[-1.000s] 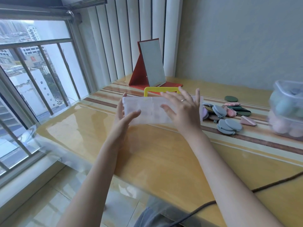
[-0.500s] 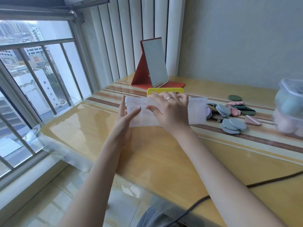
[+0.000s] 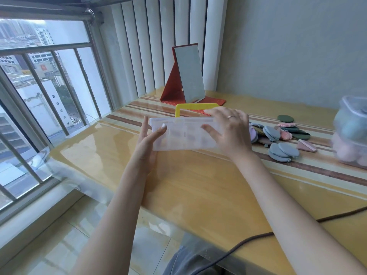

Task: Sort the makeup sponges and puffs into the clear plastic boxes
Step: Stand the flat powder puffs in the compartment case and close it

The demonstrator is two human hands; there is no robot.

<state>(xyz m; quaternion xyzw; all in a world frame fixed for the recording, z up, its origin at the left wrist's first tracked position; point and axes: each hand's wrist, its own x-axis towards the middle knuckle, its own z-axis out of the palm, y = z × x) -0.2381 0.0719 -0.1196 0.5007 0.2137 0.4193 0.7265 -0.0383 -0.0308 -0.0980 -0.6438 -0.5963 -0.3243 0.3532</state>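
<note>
No readable text, labels, brands or numbers appear on anything in view.

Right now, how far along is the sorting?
Barely started. Done: only the tub at right holds sponges. In hand: left hand and right hand both grip the yellow-handled box, still shut. Left: the puffs all lie loose on the table.
</note>
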